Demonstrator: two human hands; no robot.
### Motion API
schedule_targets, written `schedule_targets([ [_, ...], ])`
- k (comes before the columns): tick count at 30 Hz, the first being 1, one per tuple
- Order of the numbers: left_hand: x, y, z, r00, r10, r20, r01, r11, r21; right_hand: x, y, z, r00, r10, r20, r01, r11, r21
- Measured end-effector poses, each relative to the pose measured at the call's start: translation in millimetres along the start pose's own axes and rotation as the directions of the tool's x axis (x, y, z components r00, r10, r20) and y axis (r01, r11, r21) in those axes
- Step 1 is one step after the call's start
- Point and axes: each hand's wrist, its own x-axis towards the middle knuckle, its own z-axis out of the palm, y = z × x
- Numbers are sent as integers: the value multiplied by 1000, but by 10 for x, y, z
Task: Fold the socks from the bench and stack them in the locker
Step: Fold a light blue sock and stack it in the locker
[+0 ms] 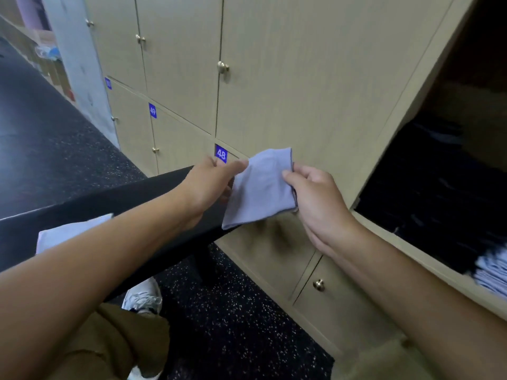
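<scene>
1. Sock (262, 187), pale blue, folded, held up in the air above the bench (109, 204) end, before the closed doors.
2. Left hand (211, 185) pinches its left edge.
3. Right hand (315, 193) grips its right edge.
4. Open locker (428, 174) to the right; folded stack (493, 272) inside.
5. Another sock (71, 231) lies on bench.

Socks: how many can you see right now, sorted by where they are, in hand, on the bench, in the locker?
In hand: 1, lavender sock, held by left hand and right hand
On bench: 1, pale sock
In open locker: blurred stack, uncountable
Total countable: 2
</scene>
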Motion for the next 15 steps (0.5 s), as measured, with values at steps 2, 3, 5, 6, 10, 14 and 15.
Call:
schedule_targets([
  [2, 1, 21, 186, 992, -102, 78, 109, 989, -95, -15, -7, -161, 999, 1, -35, 0, 999, 34],
  [3, -6, 23, 284, 982, -155, 109, 169, 976, -137, -22, 1, -241, 999, 3, -52, -1, 999, 42],
  [5, -14, 29, 459, 966, -213, 146, 237, 956, -173, -41, 16, -395, 996, 7, -91, -3, 999, 43],
  [6, 6, 28, 538, 969, -201, 142, 226, 955, -191, -59, 16, -472, 994, 4, -106, 0, 999, 35],
  [10, 12, 141, 818, 997, -30, 67, 45, 969, -242, -134, -24, -780, 982, -20, -189, 20, 1000, -3],
  [14, -4, 198, 1062, 990, 134, 42, -123, 972, -201, -211, -33, -1034, 959, -14, -282, 14, 1000, -1],
  [15, -18, 220, 1118, 986, 165, 31, -159, 977, -145, -245, -42, -1099, 958, -2, -288, 5, 1000, 10],
])
